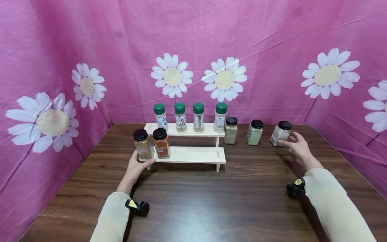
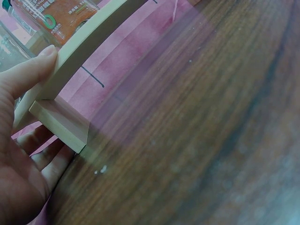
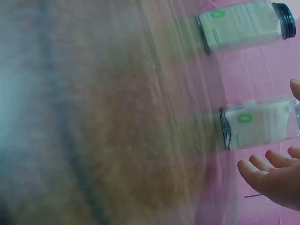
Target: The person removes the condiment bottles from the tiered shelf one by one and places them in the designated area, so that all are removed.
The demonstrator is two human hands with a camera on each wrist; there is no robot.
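My left hand (image 1: 136,170) grips the left end of a two-step wooden rack (image 1: 193,155), thumb on the lower board's front edge. In the left wrist view its other fingers (image 2: 49,152) lie under the board, beside the rack's leg (image 2: 63,123). Just above this hand stand a black-capped jar of brown powder (image 1: 144,148) and one of orange-red powder (image 1: 162,148). At the right, my right hand (image 1: 299,149) reaches around a black-capped jar of whitish contents (image 1: 279,136) standing on the table. In the right wrist view its fingers are spread, with a gap below the jar (image 3: 260,124).
Several green-capped shaker bottles (image 1: 198,117) stand along the rack's upper step. Between rack and right hand, a jar of greyish-tan powder (image 1: 230,132) and a jar of pale green powder (image 1: 255,134) stand on the brown wooden table (image 1: 211,201). A pink flowered cloth (image 1: 266,40) hangs behind.
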